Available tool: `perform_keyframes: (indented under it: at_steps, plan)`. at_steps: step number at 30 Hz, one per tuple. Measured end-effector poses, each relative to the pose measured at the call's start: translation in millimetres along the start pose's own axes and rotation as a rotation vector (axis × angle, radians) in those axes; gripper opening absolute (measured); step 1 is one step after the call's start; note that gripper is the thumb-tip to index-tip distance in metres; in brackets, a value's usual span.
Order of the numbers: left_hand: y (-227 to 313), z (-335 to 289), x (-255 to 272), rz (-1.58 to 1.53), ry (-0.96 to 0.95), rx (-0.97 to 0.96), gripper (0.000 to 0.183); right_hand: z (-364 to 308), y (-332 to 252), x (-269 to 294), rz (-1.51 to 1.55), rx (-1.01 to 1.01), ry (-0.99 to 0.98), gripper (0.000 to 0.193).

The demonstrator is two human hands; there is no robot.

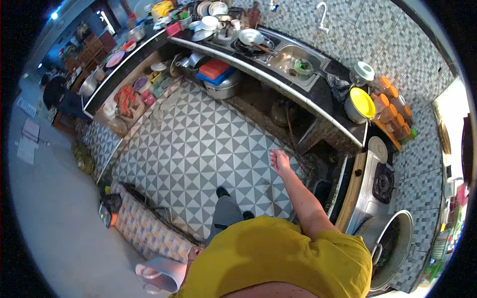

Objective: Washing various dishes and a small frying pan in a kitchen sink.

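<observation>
My right arm reaches forward over the tiled floor, and my right hand point(279, 160) hangs in the air with its fingers curled in and nothing visible in them. It is near the open space below the counter, touching nothing. My left hand point(194, 253) shows only in part beside my yellow shirt; its fingers are mostly hidden. Next to it is a pale pink plastic jug point(171, 272) with a looped handle, tilted at the lower left. Whether my left hand grips the jug, I cannot tell.
A dark counter point(328, 102) with a steel sink point(285, 57) curves ahead. To the right stand a gas stove point(365, 186) and a large metal pot point(405, 231). A low tiled ledge point(144, 223) runs along the left. A person point(62, 97) is at the far left.
</observation>
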State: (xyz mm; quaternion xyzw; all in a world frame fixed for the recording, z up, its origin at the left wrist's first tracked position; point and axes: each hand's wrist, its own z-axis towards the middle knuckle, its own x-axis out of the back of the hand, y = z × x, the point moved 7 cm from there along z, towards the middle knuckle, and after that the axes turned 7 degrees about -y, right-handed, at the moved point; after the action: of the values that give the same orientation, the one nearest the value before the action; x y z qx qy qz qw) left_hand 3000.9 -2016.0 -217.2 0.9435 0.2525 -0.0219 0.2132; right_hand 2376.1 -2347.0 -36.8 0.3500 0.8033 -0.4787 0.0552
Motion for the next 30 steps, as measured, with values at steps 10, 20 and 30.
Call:
perform_keyframes:
  at_steps: [10,20,30]
  plan:
    - [326,124,-272,-0.254,-0.930,0.320,0.028,175,-168,-1,-0.060,0.231,0.281,0.019]
    - [640,181,-622,0.498,-0.426,-0.320,0.049,308,-372,102,-0.815,0.544,0.796,0.028]
    - [672,200,-752,0.408,-0.322,-0.284,0.043,398,-531,154,-1.326,0.353,1.136,0.036]
